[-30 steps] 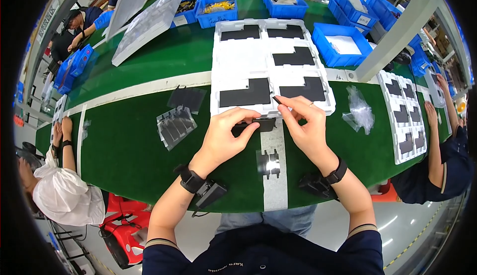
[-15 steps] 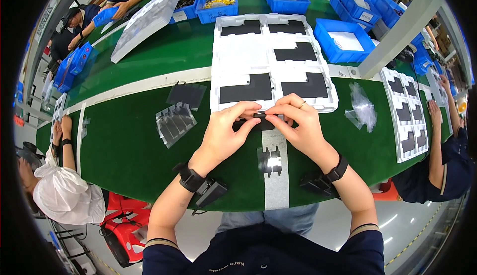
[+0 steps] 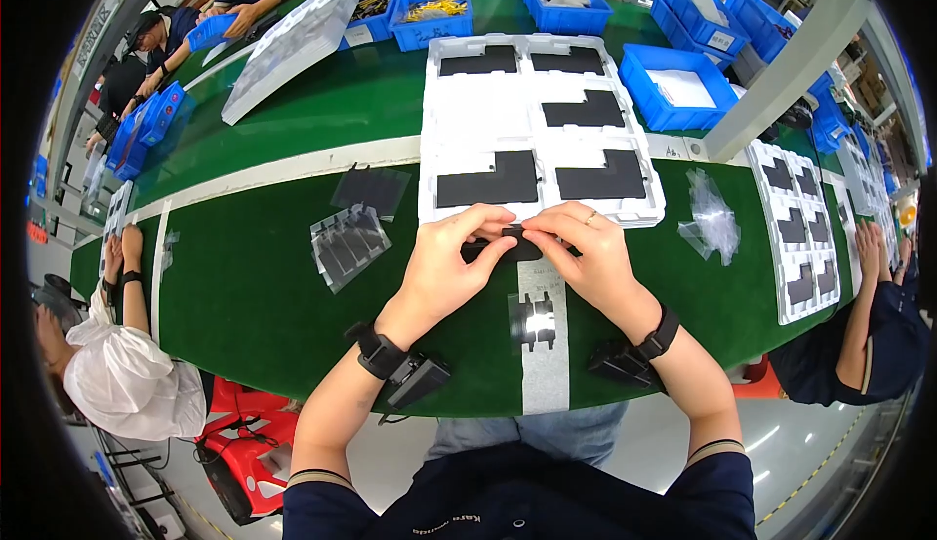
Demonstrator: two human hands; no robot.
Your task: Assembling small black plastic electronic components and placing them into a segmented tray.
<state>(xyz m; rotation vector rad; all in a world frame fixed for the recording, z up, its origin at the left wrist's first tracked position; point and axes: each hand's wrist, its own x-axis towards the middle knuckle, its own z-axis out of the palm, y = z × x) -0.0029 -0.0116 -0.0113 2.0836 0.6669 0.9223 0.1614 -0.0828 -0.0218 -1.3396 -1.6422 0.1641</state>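
Note:
My left hand (image 3: 441, 265) and my right hand (image 3: 597, 265) meet just in front of a white moulded tray (image 3: 475, 115). Between their pinched fingertips is a small flat black part (image 3: 527, 249), mostly covered by the fingers. Black L-shaped plates (image 3: 488, 181) lie in several of the tray's pockets; the middle left pocket shows only white. Below my hands, a clear film with black strips (image 3: 537, 323) lies on the pale band across the green table. Left of my left hand rest another clear film with dark strips (image 3: 349, 249) and a dark sheet (image 3: 371, 191).
Crumpled clear film (image 3: 711, 216) lies right of the tray. Blue bins (image 3: 678, 115) stand along the back, near a slanted grey post (image 3: 786, 62). A white tray stack (image 3: 293, 47) leans at the far left. Co-workers sit on both sides, one beside another filled tray (image 3: 793, 232).
My hands keep their pinch on the black part, with slight finger movement. The whole view has shifted a little. At the right, the co-worker's raised hand has come down.

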